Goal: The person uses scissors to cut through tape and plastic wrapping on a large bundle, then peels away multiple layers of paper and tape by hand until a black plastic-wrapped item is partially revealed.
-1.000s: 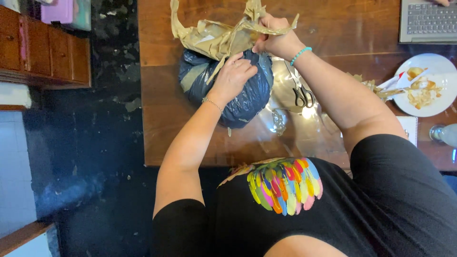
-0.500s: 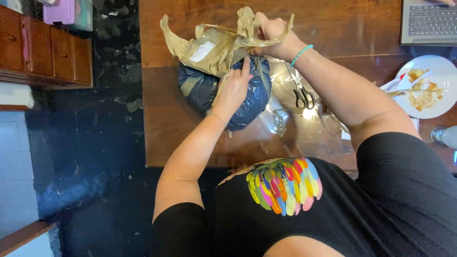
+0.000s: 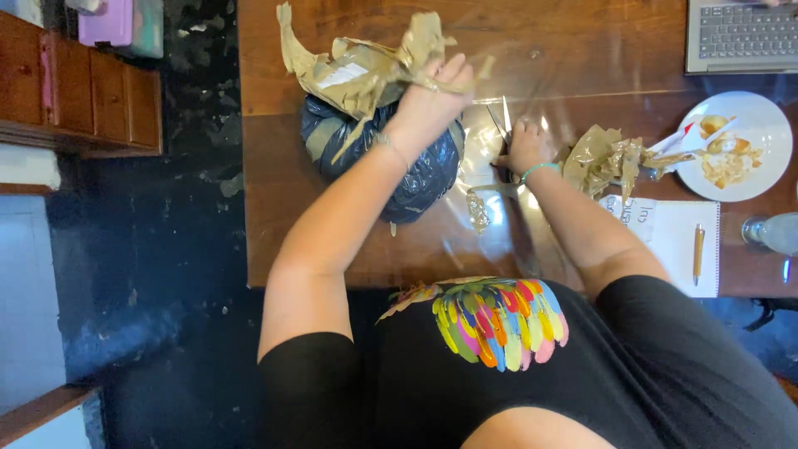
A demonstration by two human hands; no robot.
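A round parcel in a dark blue plastic bag (image 3: 420, 179) sits on the wooden table (image 3: 582, 50). Torn brown paper wrapping (image 3: 357, 71) hangs loose over the parcel's far side. My left hand (image 3: 432, 91) is clenched on a bunch of this paper, holding it up above the parcel. My right hand (image 3: 524, 145) rests on the table just right of the parcel, closed over the handles of the scissors (image 3: 501, 123), whose blades stick out toward the far side.
A crumpled wad of brown paper (image 3: 603, 158) lies right of my right hand. Beyond it are a white plate with food scraps (image 3: 769, 125), a notebook with a pen (image 3: 669, 241), a glass (image 3: 769, 233) and a laptop (image 3: 740, 33). Wooden drawers (image 3: 75, 83) stand at the left.
My right hand let go of the brown paper and dropped to the scissors on the table. My left hand moved up from the blue bag and took hold of the paper bunch.
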